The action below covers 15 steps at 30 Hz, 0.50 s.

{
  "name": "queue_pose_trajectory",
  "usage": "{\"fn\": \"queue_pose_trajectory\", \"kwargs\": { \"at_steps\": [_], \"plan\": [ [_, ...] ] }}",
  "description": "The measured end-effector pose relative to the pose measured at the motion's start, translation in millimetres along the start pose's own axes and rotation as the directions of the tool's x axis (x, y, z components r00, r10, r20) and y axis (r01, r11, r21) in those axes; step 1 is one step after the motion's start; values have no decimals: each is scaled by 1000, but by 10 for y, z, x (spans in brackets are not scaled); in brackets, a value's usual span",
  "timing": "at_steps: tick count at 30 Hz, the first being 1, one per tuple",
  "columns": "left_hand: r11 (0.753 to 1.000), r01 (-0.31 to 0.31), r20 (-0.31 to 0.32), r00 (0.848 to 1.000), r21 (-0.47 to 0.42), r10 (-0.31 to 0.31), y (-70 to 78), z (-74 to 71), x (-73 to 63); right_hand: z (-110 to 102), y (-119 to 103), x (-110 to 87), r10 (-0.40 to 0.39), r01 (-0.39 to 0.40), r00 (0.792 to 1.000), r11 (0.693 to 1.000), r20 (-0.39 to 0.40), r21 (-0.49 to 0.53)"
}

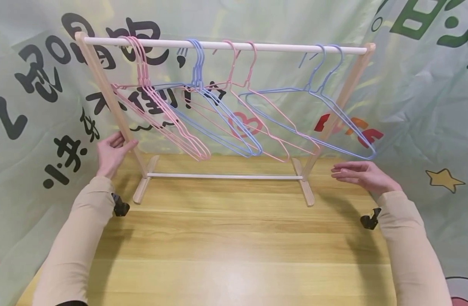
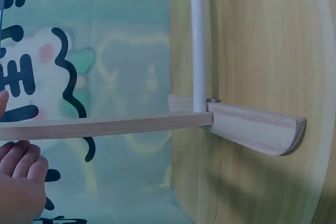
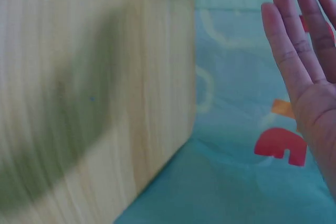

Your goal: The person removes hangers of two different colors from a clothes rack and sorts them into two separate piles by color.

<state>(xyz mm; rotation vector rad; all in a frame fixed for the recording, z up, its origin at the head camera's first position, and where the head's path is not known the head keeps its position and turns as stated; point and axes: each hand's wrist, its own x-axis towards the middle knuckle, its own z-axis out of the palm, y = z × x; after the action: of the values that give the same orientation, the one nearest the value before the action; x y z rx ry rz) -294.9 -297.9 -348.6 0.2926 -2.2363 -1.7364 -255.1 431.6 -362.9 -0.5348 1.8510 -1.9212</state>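
In the head view, the clothes rack (image 1: 280, 47) stands on the wooden tabletop (image 1: 218, 229) toward 12 o'clock, its rail carrying pink hangers (image 1: 143, 80) and blue hangers (image 1: 197, 80). The left hand (image 1: 113, 155), at 9 o'clock, grips the left post (image 1: 106, 91). The right hand (image 1: 364, 175), near 3 o'clock, is released, fingers extended, apart from the right post (image 1: 351, 80).

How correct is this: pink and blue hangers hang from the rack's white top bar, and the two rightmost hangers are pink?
The head view shows one mistake: the two rightmost hangers are blue, not pink. The rest of your statement is right.
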Motion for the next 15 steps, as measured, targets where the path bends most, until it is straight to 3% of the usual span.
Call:
{"fn": "queue_pose_trajectory", "kwargs": {
  "at_steps": [4,8,15],
  "plan": [
    [1000,6,-26,1000,12,-6,21,0,42,-92,-99,14,-51,45,997,995,65,93],
    [1000,17,-60,998,2,-17,37,-6,82,-144,-220,28,-97,82,993,979,72,188],
    [993,-26,-127,992,-118,11,59,-7,135,-156,-473,-2,-149,146,989,948,-10,282]
  ]
}}
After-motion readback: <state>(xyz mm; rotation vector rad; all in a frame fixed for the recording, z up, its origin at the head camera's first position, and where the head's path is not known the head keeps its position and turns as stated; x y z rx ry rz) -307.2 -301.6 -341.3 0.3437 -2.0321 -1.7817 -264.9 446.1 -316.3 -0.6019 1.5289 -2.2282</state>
